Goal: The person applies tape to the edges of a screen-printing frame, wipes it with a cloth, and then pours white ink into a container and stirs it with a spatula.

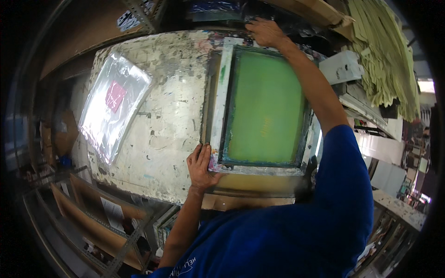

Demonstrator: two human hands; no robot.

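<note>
We see a rectangular, paint-smeared screen-printing frame with green mesh (264, 109) lying flat on a stained white worktable (162, 125). It looks stiff and fairly light, its mesh delicate, best held by the rails. Our left hand (201, 167) lies spread on the near corner, fingers flat. Our right hand (264, 31) rests on the far rail; we cannot tell its closure.

The right hand's (265, 32) fingertips vanish into dark shelf clutter beyond the green screen frame (218, 106).
</note>
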